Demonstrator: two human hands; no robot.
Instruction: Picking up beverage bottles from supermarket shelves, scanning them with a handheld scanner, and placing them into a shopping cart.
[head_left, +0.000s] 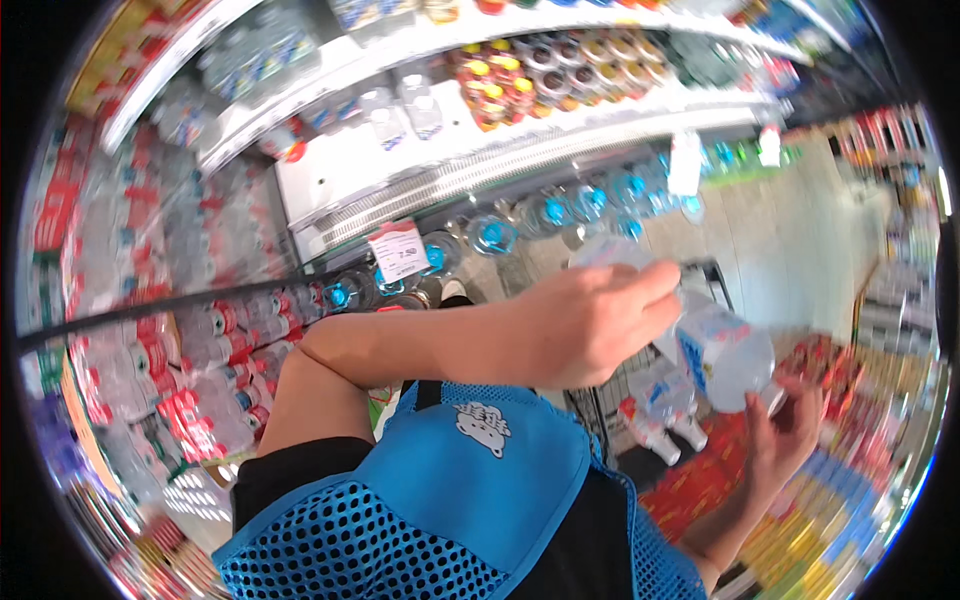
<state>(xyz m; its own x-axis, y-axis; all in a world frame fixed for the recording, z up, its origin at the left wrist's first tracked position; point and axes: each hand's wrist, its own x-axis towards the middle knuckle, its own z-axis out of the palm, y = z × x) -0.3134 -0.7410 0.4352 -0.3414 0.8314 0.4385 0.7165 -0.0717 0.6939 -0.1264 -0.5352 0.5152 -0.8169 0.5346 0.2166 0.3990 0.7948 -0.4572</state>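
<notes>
My left hand (600, 319) reaches across my front with curled fingers, blurred. It covers much of a translucent plastic bottle (611, 251), whose end shows beyond the knuckles. My right hand (787, 427) grips the cap end of a large clear plastic bottle (726, 360) with a blue and white label. That bottle lies tilted between my hands, over a wire shopping cart (592, 420). Inside the cart, under it, lie similar bottles (664, 397) with white caps. How the left fingers meet their bottle is partly hidden.
An open refrigerated shelf (442, 180) with drinks runs across the front. Large water jugs (491, 234) with blue caps line the floor beneath it. Wrapped bottle packs (210, 337) are stacked at left. Red and yellow boxed goods (795, 517) stand at right. A price card (399, 251) hangs low.
</notes>
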